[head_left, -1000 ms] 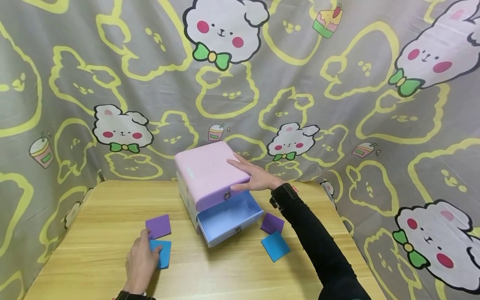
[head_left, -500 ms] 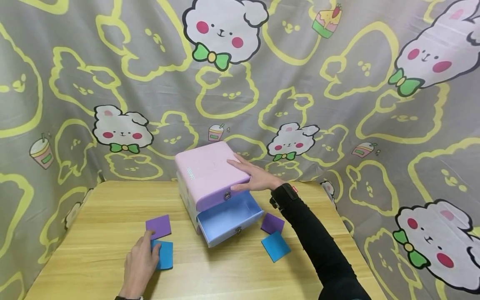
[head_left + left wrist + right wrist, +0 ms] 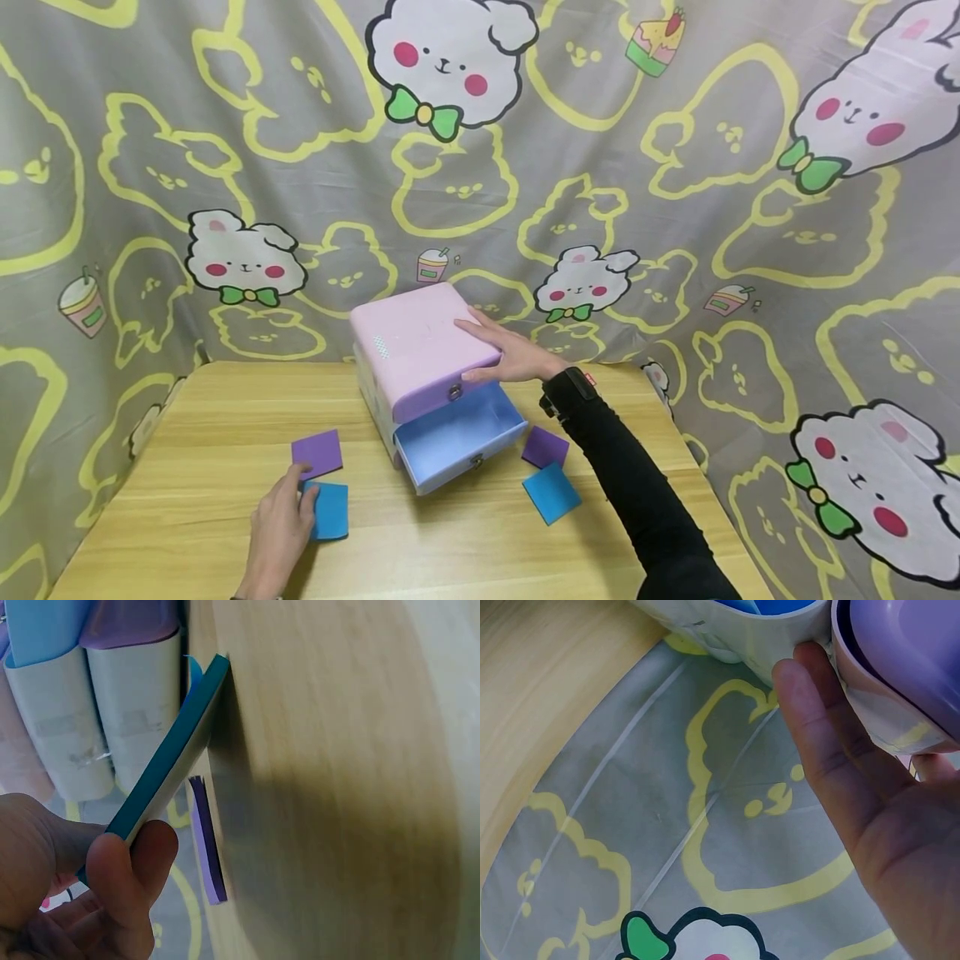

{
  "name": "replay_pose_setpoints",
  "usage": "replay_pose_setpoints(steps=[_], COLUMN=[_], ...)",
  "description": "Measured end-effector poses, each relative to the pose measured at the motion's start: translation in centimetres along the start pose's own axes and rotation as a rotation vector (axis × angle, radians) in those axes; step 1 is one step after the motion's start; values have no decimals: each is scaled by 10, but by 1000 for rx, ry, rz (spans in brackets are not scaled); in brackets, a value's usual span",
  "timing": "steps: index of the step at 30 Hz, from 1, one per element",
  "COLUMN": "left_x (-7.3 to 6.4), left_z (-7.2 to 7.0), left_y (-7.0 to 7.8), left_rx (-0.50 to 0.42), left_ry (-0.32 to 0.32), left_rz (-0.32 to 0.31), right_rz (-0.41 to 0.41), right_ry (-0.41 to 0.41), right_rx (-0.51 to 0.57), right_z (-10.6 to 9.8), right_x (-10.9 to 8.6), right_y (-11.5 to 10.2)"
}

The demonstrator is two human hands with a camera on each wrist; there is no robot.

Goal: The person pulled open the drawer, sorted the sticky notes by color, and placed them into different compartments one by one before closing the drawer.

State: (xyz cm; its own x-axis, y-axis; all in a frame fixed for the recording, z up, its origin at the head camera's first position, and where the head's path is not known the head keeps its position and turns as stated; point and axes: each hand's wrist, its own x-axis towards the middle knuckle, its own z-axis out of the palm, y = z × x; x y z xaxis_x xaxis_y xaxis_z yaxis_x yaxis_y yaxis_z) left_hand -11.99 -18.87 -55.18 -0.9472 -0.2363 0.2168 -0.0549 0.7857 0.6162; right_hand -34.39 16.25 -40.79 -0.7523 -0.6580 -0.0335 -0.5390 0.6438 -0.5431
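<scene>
My left hand (image 3: pixel 279 525), at the front left, pinches a blue sticky-note pad (image 3: pixel 330 510) between thumb and fingers. In the left wrist view the pad (image 3: pixel 169 761) stands tilted on edge, a top sheet curling away. Just behind it a purple sticky-note pad (image 3: pixel 322 452) lies on the table. My right hand (image 3: pixel 517 350) rests on the right side of a pink-topped drawer box (image 3: pixel 420 337), its fingers stretched out in the right wrist view. The box's lower, light-blue drawer (image 3: pixel 457 429) is pulled out; the purple drawer front above it sits in.
To the right of the open drawer lie a second purple pad (image 3: pixel 545 447) and a second blue pad (image 3: pixel 552 493), corners close together. The wooden table (image 3: pixel 420 550) is backed by a grey curtain (image 3: pixel 465 183) with rabbit prints.
The blue pad in my left hand has shifted slightly to the right, and the left hand has turned a little. My right hand and the box have stayed put.
</scene>
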Motion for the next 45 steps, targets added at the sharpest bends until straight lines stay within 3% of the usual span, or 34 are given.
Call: replay_pose_setpoints(steps=[6,13,20,35,45], left_x=[2,3,3,5,3], left_z=[-3,-4,-3,-3,-3], left_y=[2,3,4,4,3], left_rx=[-24,-34,-65,-57,-131], left_ry=[-91,-103,-170,-171,-203], left_rz=[-72,-113,-152,-155,-219], right_rz=[8,-5,-1,6,-5], right_ry=[-5,8,4,-1,1], right_rx=[9,15,0,10,-5], right_z=[0,0,1,0,0], right_x=[-1,-1,-1,-2,-1], right_y=[-1,1,2,2,1])
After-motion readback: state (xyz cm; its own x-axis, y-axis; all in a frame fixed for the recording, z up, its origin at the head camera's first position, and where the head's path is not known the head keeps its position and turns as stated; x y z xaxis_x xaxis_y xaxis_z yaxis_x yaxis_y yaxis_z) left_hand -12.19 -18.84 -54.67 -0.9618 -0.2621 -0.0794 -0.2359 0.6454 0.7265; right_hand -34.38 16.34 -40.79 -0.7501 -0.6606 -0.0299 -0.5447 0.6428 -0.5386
